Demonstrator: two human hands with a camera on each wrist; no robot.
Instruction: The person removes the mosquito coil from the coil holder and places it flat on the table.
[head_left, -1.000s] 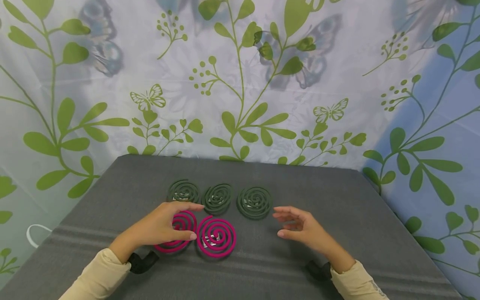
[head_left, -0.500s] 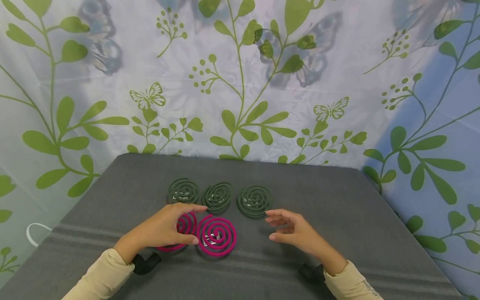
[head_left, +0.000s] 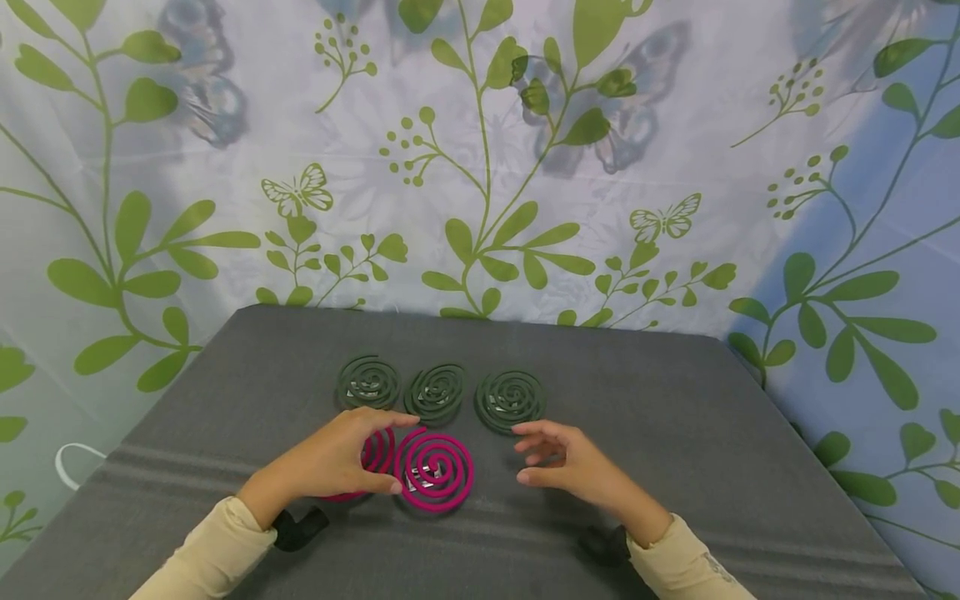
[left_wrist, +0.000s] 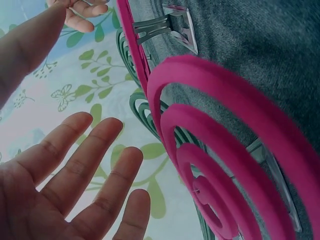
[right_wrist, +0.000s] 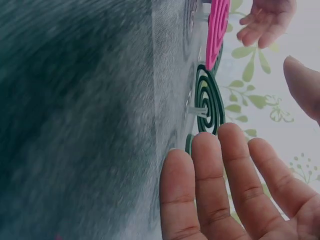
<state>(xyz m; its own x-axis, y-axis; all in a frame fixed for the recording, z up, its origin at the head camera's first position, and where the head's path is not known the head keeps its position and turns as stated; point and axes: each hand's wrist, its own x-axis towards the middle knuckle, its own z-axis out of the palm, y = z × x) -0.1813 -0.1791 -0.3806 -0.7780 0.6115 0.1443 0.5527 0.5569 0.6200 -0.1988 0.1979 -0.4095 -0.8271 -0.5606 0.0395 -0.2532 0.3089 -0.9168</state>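
My left hand (head_left: 337,454) hovers over a pink mosquito coil (head_left: 381,450) and hides much of it, thumb and fingers apart, holding nothing. A second pink coil (head_left: 435,472) lies just right of its fingertips. In the left wrist view a large pink coil (left_wrist: 215,95) sits on a thin metal stand (left_wrist: 182,30), raised off the cloth. My right hand (head_left: 566,458) is in the air to the right, its fingers spread from the thumb and nothing between them. Its fingertips come close to the near edge of the rightmost dark green coil (head_left: 512,402).
Two more dark green coils, one in the middle (head_left: 437,393) and one on the left (head_left: 367,383), stand in a row behind the pink ones. Grey cloth (head_left: 637,375) covers the table. A leaf-patterned curtain (head_left: 375,208) hangs behind, and a white loop (head_left: 75,462) shows at the left edge.
My right hand has moved left, towards the pink coils. My left hand has drifted slightly right, covering more of the left pink coil. The coils have stayed in place.
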